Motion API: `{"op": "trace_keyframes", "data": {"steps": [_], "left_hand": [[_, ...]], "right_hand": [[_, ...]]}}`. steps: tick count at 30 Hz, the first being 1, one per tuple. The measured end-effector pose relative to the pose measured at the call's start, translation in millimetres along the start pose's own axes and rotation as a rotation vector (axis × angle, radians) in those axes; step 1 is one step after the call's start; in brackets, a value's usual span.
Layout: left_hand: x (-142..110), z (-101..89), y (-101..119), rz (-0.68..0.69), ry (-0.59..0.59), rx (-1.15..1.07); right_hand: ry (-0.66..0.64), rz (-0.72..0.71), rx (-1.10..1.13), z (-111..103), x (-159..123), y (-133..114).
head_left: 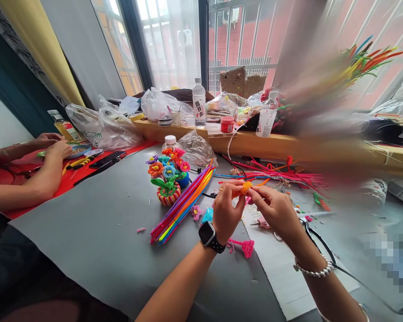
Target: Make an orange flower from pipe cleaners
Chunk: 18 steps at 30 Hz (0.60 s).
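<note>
Though part-hidden — orange piece, perhaps chenille

The room is lit by bright daylight admitted through the barred window, its left panes nearly washed out to white, while the lower left corner is rendered almost black. The right side is veiled by a broad, milky smear, with a pixelated patch below, whereas the left hand and right hand are shown fairly sharply. The yellow curtain is slanted by wide-angle distortion.

Clear bottle and red jar along wooden ledge
</note>
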<state>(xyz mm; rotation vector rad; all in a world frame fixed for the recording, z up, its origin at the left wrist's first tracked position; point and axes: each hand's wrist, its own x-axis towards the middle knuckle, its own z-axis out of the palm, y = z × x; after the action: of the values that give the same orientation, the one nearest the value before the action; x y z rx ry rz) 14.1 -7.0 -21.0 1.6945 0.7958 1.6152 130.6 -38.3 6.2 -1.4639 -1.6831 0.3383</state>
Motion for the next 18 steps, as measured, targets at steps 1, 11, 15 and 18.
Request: {"op": "trace_keyframes", "data": {"steps": [1,11,15,18], "left_hand": [[-0.6,0.2,-0.3,0.022,0.000,0.020],[-5.0,-0.6,-0.7,0.100,-0.046,0.052],[-3.7,-2.6,-0.7,0.153,-0.087,0.104],[-1.7,-3.4,-1.4,0.189,-0.094,0.162]], "right_hand": [[0.009,-0.003,0.000,0.4,-0.4,-0.7],[-0.053,0.133,0.090,0.2,-0.4,-2.2],[-0.112,0.174,0.224,-2.8,0.8,-1.4],[-0.145,0.198,0.296,-5.2,1.4,1.1]]}}
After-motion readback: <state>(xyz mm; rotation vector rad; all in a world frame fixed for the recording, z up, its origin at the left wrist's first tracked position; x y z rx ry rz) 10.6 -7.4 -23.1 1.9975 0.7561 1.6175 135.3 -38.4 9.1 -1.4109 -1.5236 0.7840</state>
